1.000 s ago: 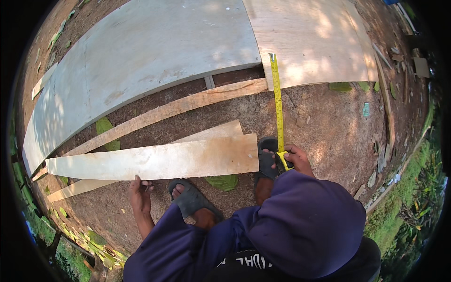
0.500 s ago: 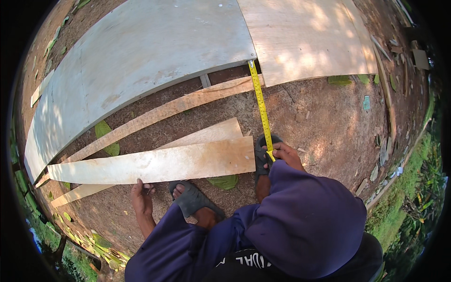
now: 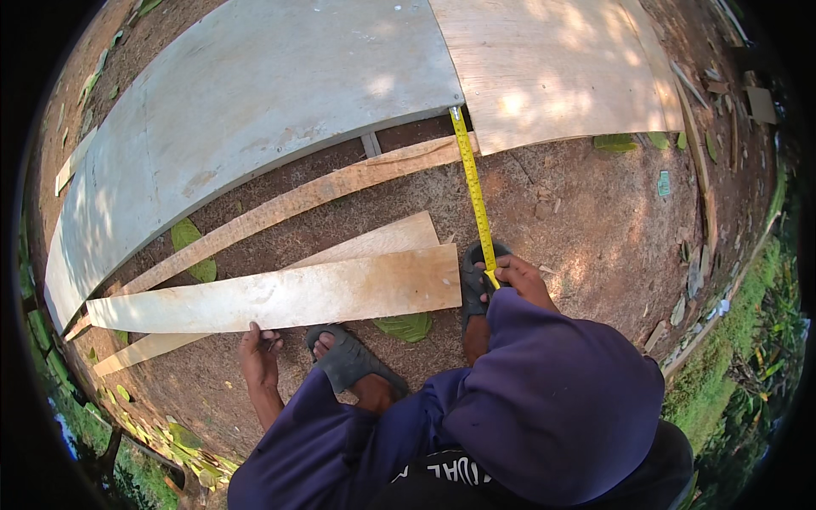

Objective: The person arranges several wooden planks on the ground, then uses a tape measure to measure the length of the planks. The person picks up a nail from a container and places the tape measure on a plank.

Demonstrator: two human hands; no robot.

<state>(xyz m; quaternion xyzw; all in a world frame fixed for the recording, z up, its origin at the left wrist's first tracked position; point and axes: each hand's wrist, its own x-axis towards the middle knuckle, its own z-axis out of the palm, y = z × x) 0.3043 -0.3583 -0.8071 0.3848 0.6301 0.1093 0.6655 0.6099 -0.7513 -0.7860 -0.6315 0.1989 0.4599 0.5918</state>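
Note:
My left hand (image 3: 260, 361) is closed at the lower edge of a pale plywood strip (image 3: 280, 289), its thumb lapping over that edge. The curled fingers are partly hidden. Between the thumb and fingers of my right hand (image 3: 525, 282), beside my right sandal, I grip a yellow tape measure (image 3: 478, 200). Its blade is drawn out, and its metal end hook meets the front corner of a grey-painted panel (image 3: 255, 93). My sleeve covers the tape's case.
An unpainted plywood sheet (image 3: 561, 72) adjoins the grey panel on the right. A long narrow wood strip (image 3: 289, 200) lies along the panel's front, and another plywood piece (image 3: 374, 240) sits partly under the pale strip. Green leaves (image 3: 404, 326) and wood scraps litter the soil.
Almost nothing differs. Both hands keep their holds, and the tape still stretches from my right hand to the grey panel's corner.

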